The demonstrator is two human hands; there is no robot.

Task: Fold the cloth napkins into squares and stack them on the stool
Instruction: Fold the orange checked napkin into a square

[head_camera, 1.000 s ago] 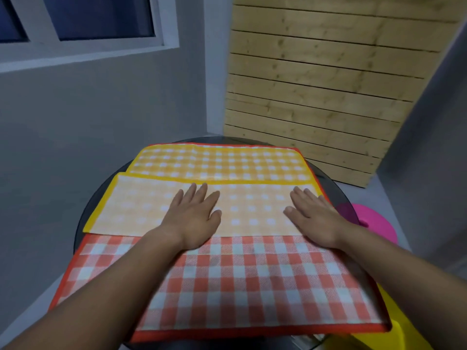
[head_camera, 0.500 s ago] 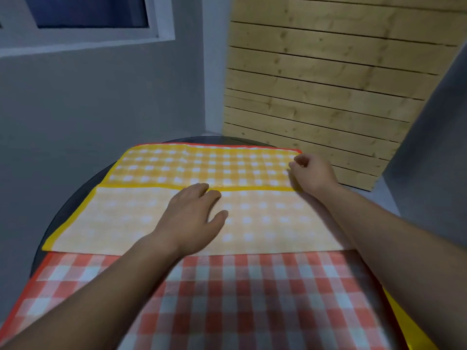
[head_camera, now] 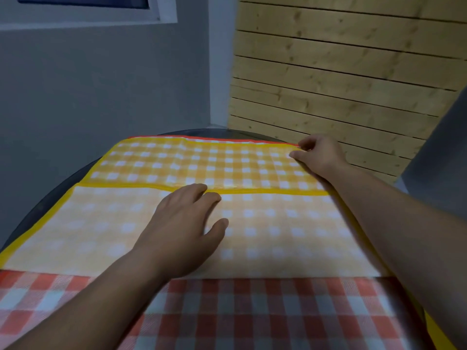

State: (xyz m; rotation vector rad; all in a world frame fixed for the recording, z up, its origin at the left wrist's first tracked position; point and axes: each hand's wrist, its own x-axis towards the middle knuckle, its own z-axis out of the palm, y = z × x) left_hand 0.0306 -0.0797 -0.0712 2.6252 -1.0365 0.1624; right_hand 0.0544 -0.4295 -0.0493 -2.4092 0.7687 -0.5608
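A yellow checked napkin (head_camera: 192,165) lies on a round dark table (head_camera: 50,193), its near part folded over so the pale underside (head_camera: 278,231) faces up. Under it lies a red checked napkin (head_camera: 252,314), spread flat toward me. My left hand (head_camera: 182,233) rests flat on the folded flap, fingers apart, fingertips at the fold's yellow border. My right hand (head_camera: 318,155) is at the far right corner of the yellow napkin, thumb and fingers pinched on its edge. The stool is out of view.
A grey wall with a window frame (head_camera: 161,18) stands behind the table on the left. A slatted wooden panel (head_camera: 341,72) leans in the corner behind the right hand. A yellow object (head_camera: 439,334) shows at the bottom right edge.
My right hand has moved from the flap's right edge to the yellow napkin's far right corner and pinched it. My left hand stays on the flap. The camera has moved closer.
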